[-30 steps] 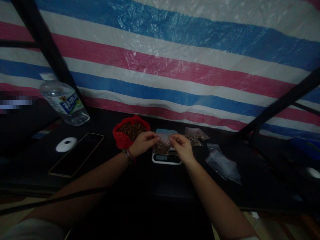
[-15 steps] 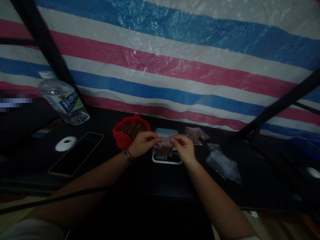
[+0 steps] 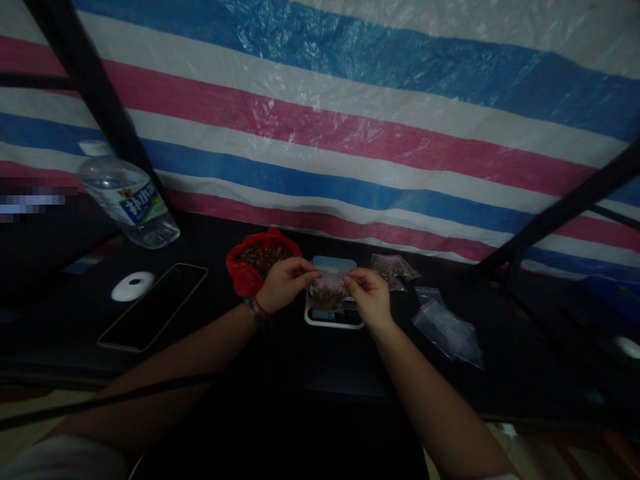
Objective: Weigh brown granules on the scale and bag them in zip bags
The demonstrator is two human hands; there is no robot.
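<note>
Between my two hands is a small clear zip bag [image 3: 329, 292] with brown grain-like bits gathered in its lower part. My left hand [image 3: 286, 283] pinches its upper left corner, and my right hand [image 3: 369, 293] pinches the upper right one. Directly behind and beneath the bag lies a white kitchen scale [image 3: 334, 325], partly covered by it; whether the bag rests on the scale I cannot tell. Close to my left hand, an open red bag [image 3: 240, 273] holds more of the brown bits [image 3: 265, 255]. Filled zip bags [image 3: 390, 269] lie beyond my right hand.
Flat clear zip bags [image 3: 447, 328] lie to the right on the black table [image 3: 310, 370]. On the left are a phone [image 3: 153, 307], a white oval device [image 3: 133, 287] and a large plastic bottle [image 3: 130, 200]. A striped sheet [image 3: 350, 133] hangs behind, with dark metal bars at both sides.
The bits in the zip bag look more spread out, and the bag hangs flatter between my fingers. Both hands have barely moved.
</note>
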